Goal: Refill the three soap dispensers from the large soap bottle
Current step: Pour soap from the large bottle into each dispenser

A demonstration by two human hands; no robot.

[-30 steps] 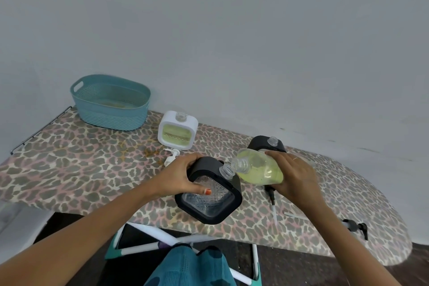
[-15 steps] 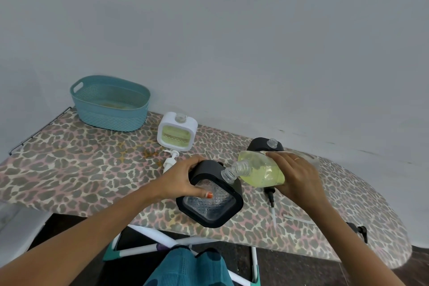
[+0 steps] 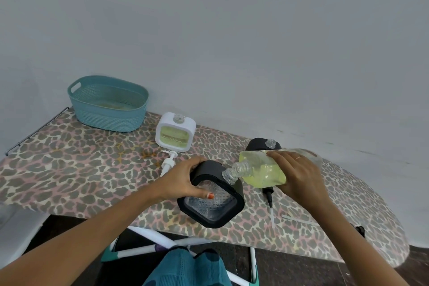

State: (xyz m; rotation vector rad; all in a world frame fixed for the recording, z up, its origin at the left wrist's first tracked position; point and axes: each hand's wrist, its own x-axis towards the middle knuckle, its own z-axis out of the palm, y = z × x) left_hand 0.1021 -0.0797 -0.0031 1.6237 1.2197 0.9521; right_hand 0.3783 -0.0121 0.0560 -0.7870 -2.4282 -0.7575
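Head: tilted clear soap bottle (image 3: 262, 169) holds yellow-green liquid

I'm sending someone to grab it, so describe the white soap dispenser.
On the leopard-print ironing board, look right of the teal basket by the wall. The white soap dispenser stands there with its neck open. It's the only white one; the held dispenser and the far-right dispenser are black.

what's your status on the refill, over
Left hand grips tilted black dispenser. Right hand tips large soap bottle, mouth at dispenser's neck. Nothing between them.
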